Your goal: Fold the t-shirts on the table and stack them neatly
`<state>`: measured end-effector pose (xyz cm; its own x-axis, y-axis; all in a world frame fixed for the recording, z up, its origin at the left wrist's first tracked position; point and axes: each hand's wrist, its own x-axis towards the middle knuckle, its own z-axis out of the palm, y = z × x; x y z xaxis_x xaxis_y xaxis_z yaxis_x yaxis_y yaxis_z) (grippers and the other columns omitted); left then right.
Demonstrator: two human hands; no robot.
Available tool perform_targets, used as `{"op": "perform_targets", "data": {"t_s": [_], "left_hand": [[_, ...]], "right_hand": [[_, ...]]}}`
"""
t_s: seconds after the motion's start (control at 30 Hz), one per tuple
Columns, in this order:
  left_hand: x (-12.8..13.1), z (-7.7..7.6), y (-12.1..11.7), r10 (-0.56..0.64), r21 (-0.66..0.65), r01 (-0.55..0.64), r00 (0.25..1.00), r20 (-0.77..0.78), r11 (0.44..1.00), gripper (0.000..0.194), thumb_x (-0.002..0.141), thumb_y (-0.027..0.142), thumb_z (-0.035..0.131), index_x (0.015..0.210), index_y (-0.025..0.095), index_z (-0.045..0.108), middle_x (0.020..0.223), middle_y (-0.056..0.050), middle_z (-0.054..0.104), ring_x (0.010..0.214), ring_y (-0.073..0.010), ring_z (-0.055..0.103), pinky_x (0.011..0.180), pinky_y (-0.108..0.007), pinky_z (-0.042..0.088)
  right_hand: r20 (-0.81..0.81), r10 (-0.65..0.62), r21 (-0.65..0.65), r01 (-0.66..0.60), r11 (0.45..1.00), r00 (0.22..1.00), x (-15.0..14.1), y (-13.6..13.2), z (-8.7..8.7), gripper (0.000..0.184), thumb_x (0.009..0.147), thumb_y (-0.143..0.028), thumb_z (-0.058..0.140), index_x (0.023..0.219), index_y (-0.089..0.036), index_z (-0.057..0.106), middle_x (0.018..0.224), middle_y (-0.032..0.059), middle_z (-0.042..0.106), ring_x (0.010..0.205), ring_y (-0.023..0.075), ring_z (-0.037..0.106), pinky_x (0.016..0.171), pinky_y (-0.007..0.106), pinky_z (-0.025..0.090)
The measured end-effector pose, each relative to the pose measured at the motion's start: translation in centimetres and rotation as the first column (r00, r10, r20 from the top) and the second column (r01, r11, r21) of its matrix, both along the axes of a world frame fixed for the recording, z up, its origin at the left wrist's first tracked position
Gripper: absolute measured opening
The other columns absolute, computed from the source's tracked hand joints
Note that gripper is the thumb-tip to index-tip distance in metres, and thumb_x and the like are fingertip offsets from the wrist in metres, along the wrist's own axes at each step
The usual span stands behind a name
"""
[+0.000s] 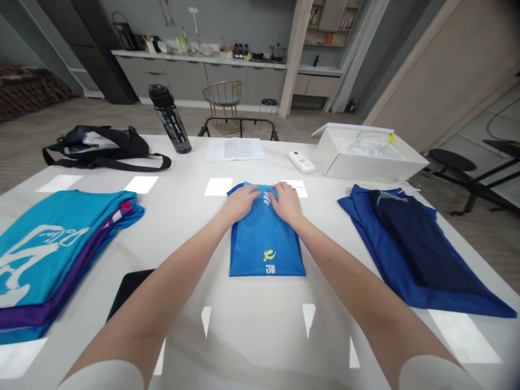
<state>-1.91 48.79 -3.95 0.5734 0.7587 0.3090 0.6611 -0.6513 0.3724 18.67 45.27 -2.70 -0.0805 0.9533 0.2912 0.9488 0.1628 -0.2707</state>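
A blue T-shirt (266, 233), folded into a narrow rectangle, lies flat on the white table in front of me. It bears a yellow mark and white characters near its close edge and white curved stripes near its far end. My left hand (242, 201) rests on the far left part of the shirt, fingers extended inward over the cloth. Opposite it, my right hand (286, 201) lies on the far right part, its fingers also laid on the fabric. The white stripes show between the two hands. Neither hand visibly lifts the cloth.
Folded turquoise and purple shirts (60, 244) lie left, navy and blue clothes (414, 244) right. A dark tablet-like object (128, 290) is partly behind my left forearm. Farther back are a black bag (101, 146), bottle (173, 122), papers (235, 149), white device (301, 162) and open box (361, 162).
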Motion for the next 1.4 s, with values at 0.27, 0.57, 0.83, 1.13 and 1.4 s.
{"op": "perform_targets", "data": {"t_s": [0.27,0.57,0.83,1.13,1.4], "left_hand": [[2.1,-1.1,-2.2,0.126,-0.102,-0.124,0.992,0.009,0.987,0.051,0.102,0.041,0.041,0.146,0.020,0.053,0.160,-0.013,0.042,0.150,-0.0318,0.032,0.125,-0.055,0.012],[2.8,-1.6,-4.7,0.209,-0.115,-0.218,0.974,-0.084,0.969,0.056,0.101,0.046,0.040,0.152,0.022,0.047,0.161,-0.013,0.039,0.152,-0.0320,0.029,0.124,-0.060,0.011],[2.5,-1.1,-10.9,0.089,0.083,-0.083,0.993,-0.075,0.993,0.046,0.100,0.017,0.037,0.141,0.016,0.057,0.146,-0.016,0.057,0.140,-0.0271,0.049,0.118,-0.047,0.036],[1.6,-0.9,-17.6,0.085,0.067,-0.080,0.993,-0.078,0.995,0.054,0.104,0.041,0.040,0.154,0.022,0.043,0.161,-0.013,0.040,0.151,-0.0308,0.032,0.124,-0.055,0.024],[0.4,-0.9,-20.3,-0.103,0.027,0.107,0.985,-0.137,0.994,0.053,0.106,0.035,0.035,0.154,0.016,0.041,0.160,-0.014,0.040,0.150,-0.0235,0.035,0.123,-0.045,0.029]], "right_hand": [[0.006,0.076,-0.146,-0.074,0.986,0.997,-0.1,-0.8,-1.5,0.054,0.107,-0.045,0.033,0.151,-0.017,0.047,0.161,0.0120,0.039,0.149,0.0302,0.032,0.121,0.054,0.023],[0.038,0.061,-0.226,-0.051,0.973,0.997,-0.6,-2.3,-2.1,0.060,0.106,-0.049,0.029,0.159,-0.021,0.035,0.167,0.0082,0.028,0.154,0.0297,0.021,0.123,0.061,0.011],[0.050,0.166,-0.066,-0.162,0.985,0.985,-1.1,-9.1,-1.1,0.050,0.105,-0.031,0.035,0.150,-0.016,0.050,0.157,0.0138,0.045,0.147,0.0280,0.037,0.122,0.050,0.026],[0.042,0.217,-0.095,-0.212,0.973,0.975,-0.6,-15.4,-1.3,0.052,0.104,-0.032,0.039,0.153,-0.014,0.045,0.160,0.0121,0.040,0.150,0.0278,0.032,0.124,0.051,0.024],[0.033,0.255,-0.098,-0.250,0.963,0.966,-0.8,-18.2,-1.1,0.047,0.105,-0.027,0.035,0.147,-0.014,0.053,0.151,0.0146,0.053,0.142,0.0247,0.046,0.121,0.046,0.031]]}}
